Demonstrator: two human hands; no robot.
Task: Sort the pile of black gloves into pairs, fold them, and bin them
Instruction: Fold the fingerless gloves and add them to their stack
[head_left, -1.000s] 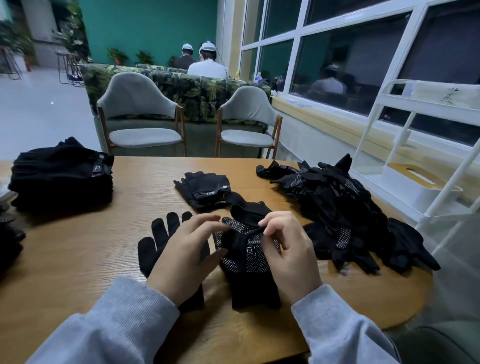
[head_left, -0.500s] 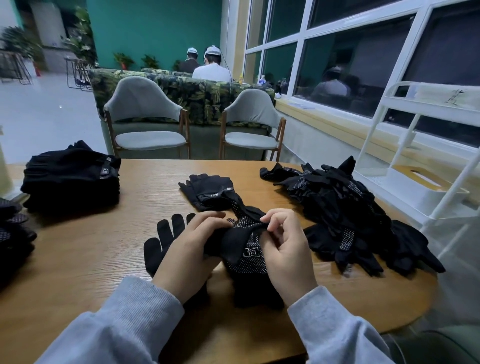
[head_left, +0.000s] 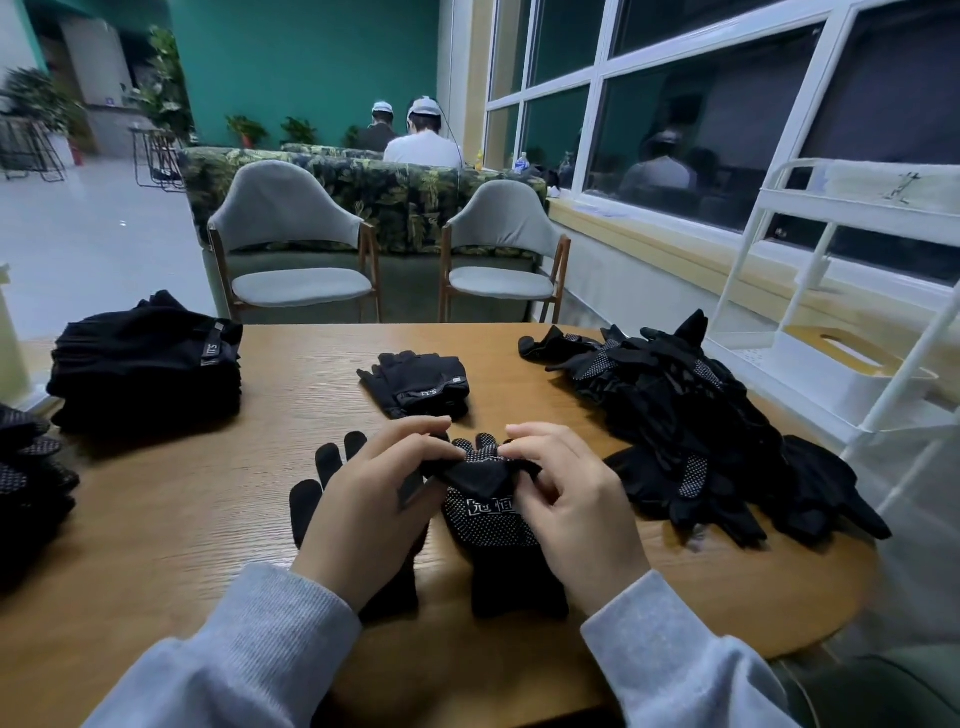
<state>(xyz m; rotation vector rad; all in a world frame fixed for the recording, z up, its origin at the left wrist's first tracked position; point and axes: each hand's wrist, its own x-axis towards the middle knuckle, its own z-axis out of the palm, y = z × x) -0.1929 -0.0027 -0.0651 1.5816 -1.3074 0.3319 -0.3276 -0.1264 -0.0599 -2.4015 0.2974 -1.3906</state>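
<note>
The folded pair (head_left: 415, 384) and the stack's strap (head_left: 210, 351) read "TTS".

Matt knit gloves (head_left: 691, 431) — dotted palms; grained wood table (head_left: 171, 519); glossy white rack (head_left: 883, 395).

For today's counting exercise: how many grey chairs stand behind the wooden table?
2. One grey chair stands behind the table's left half; the other grey chair stands to its right, nearer the window. Both back onto the leaf-print sofa, which may hide further seats.

Both grey-sleeved forearms converge at centre, the left hand (head_left: 371, 512) and right hand (head_left: 576, 512) set close together, palms down, fingertips curled and pinching a black dotted knit glove (head_left: 488, 514).
</note>
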